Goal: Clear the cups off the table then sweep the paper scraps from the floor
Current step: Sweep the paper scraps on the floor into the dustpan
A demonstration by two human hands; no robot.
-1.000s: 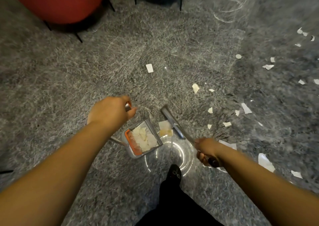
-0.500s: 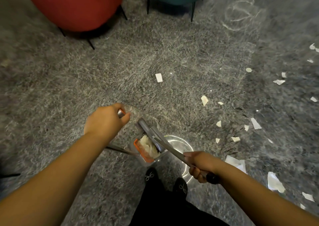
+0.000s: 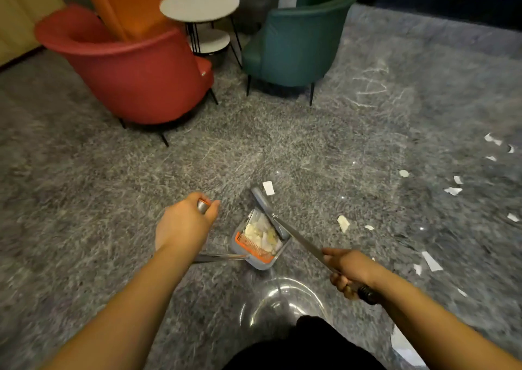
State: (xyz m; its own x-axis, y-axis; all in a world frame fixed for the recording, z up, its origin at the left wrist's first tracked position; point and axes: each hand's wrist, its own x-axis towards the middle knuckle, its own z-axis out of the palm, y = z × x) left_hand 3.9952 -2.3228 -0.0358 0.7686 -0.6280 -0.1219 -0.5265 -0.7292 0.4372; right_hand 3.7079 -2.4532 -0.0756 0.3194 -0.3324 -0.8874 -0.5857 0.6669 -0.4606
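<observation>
Paper scraps (image 3: 343, 223) lie scattered at three o'clock of the dustpan (image 3: 258, 242). Left hand (image 3: 183, 222) grips its upright handle, right hand (image 3: 348, 270) grips the broom (image 3: 296, 239). Best keep the pan's lip flat on the floor and sweep short strokes inward.

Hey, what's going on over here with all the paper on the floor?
A person is sweeping up paper scraps. The left hand grips the top of a long-handled dustpan, which already holds a pile of scraps. The right hand grips the broom handle, with the broom head at the pan's mouth, next to one scrap. Many more scraps lie scattered on the grey floor to the right. The round side table between the armchairs shows no cups.
</observation>
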